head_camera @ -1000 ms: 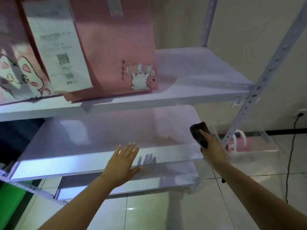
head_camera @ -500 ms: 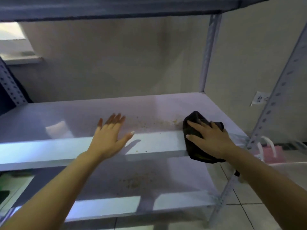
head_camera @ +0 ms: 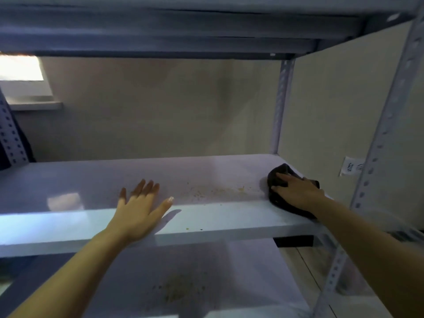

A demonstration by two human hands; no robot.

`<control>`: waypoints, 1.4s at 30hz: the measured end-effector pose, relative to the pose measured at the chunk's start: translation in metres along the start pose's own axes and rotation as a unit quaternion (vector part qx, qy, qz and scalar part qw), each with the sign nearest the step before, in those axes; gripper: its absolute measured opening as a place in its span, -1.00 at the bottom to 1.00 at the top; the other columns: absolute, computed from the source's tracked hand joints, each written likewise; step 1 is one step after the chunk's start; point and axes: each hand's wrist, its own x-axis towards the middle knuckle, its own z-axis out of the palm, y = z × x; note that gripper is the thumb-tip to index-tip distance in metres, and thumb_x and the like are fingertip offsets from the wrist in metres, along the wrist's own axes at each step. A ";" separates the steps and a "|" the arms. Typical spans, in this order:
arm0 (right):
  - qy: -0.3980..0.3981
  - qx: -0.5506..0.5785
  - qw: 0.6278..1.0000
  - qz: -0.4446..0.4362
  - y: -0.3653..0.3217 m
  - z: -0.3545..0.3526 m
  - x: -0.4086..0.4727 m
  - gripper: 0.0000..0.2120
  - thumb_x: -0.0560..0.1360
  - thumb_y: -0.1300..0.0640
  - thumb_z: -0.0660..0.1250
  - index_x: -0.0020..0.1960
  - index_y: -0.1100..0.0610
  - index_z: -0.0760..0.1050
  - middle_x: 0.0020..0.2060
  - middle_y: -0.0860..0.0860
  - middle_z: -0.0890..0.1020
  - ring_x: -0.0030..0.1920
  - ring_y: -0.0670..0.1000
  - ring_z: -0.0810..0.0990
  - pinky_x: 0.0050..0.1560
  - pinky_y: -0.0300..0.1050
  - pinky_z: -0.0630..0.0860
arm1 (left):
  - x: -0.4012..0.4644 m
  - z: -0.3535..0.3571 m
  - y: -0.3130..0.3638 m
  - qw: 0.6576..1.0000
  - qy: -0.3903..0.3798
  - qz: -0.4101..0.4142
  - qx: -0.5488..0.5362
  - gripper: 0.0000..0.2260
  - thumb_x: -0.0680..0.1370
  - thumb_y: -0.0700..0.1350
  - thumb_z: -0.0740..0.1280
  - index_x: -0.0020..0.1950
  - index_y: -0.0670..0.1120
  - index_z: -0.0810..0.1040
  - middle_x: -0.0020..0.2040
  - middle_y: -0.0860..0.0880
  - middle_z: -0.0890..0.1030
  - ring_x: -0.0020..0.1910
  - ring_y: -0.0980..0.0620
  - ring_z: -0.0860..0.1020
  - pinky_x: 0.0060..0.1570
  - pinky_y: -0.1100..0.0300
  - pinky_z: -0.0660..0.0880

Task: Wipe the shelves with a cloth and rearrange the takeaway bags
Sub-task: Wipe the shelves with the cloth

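Note:
A white shelf (head_camera: 80, 180) runs across the middle of the view, with brown crumbs (head_camera: 218, 191) scattered right of centre. My right hand (head_camera: 296, 191) presses flat on a black cloth (head_camera: 281, 171) at the shelf's right end. My left hand (head_camera: 140, 207) hovers at the front edge with fingers spread and holds nothing. A lower shelf (head_camera: 241, 267) beneath carries a patch of crumbs (head_camera: 181, 290) too. No takeaway bags are in view.
The underside of an upper shelf (head_camera: 160, 26) spans the top. Perforated metal uprights stand at the back right (head_camera: 281, 106), front right (head_camera: 387, 125) and left (head_camera: 9, 138). A beige wall lies behind, with a wall socket (head_camera: 351, 166) at the right.
The view has dropped from the shelf with pink bags to the shelf below. My right hand has set the cloth on the shelf and slid it farther back and right. My left hand stays spread at the front edge.

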 end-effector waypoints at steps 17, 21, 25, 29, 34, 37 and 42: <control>-0.040 -0.040 0.976 -0.211 -0.041 0.015 -0.071 -0.48 0.51 -0.35 0.05 0.44 -0.39 0.03 0.53 -0.21 0.03 0.51 0.02 0.04 0.43 0.23 0.12 | -0.001 0.002 0.000 1.000 0.007 0.005 -0.018 -0.03 0.30 0.51 -0.37 0.58 0.00 -0.08 0.58 0.07 -0.05 0.55 0.11 -0.15 0.49 -0.12 -0.23; -0.031 -0.055 0.985 -0.161 -0.059 0.017 -0.022 -0.49 0.49 -0.36 0.03 0.42 -0.40 0.04 0.54 -0.17 0.04 0.50 0.14 0.09 0.40 0.29 0.13 | -0.004 0.001 0.003 1.000 0.006 0.003 -0.002 -0.03 0.29 0.50 -0.39 0.58 -0.02 -0.14 0.59 0.08 -0.08 0.55 0.11 -0.17 0.48 -0.13 -0.27; -0.053 -0.053 0.990 -0.116 -0.078 0.019 0.049 -0.43 0.46 -0.38 -0.03 0.45 -0.35 0.04 0.55 -0.10 0.01 0.51 0.21 0.05 0.45 0.28 0.03 | -0.007 0.001 0.005 1.000 0.002 0.005 -0.008 -0.05 0.29 0.49 -0.41 0.57 -0.01 -0.21 0.58 0.10 -0.16 0.53 0.13 -0.23 0.47 -0.11 -0.32; -0.065 -0.011 0.989 -0.132 -0.097 0.016 0.071 -0.52 0.53 -0.20 0.05 0.45 -0.31 0.16 0.52 0.04 0.16 0.45 0.24 0.21 0.47 0.15 0.08 | -0.007 0.000 0.004 1.000 0.013 -0.002 -0.012 -0.12 0.38 0.47 -0.36 0.57 -0.01 -0.19 0.58 0.10 -0.15 0.53 0.14 -0.22 0.44 -0.08 -0.34; -0.112 0.042 0.972 -0.204 -0.105 0.019 0.023 -0.53 0.37 -0.20 0.16 0.22 -0.58 0.22 0.48 -0.03 0.26 0.37 0.12 0.35 0.39 0.05 0.27 | -0.006 -0.001 0.004 1.000 0.007 -0.006 -0.012 -0.12 0.36 0.44 -0.35 0.57 -0.02 -0.19 0.58 0.07 -0.14 0.54 0.11 -0.20 0.47 -0.12 -0.30; -0.076 -0.016 0.961 -0.266 -0.101 0.019 -0.022 -0.50 0.47 -0.18 0.19 0.37 -0.46 0.17 0.50 -0.12 0.21 0.44 0.07 0.23 0.42 0.09 0.22 | -0.007 -0.003 0.005 1.000 0.003 -0.006 -0.012 -0.03 0.28 0.48 -0.40 0.58 -0.02 -0.16 0.58 0.06 -0.12 0.54 0.09 -0.18 0.47 -0.14 -0.29; -0.036 0.011 0.971 -0.236 -0.041 0.010 -0.058 -0.51 0.44 -0.24 0.09 0.37 -0.39 0.21 0.39 -0.14 0.35 0.30 0.03 0.38 0.29 0.11 0.36 | -0.007 -0.001 0.002 1.000 -0.004 -0.006 -0.002 0.00 0.27 0.51 -0.42 0.58 0.00 -0.09 0.59 0.04 -0.09 0.55 0.04 -0.16 0.44 -0.18 -0.31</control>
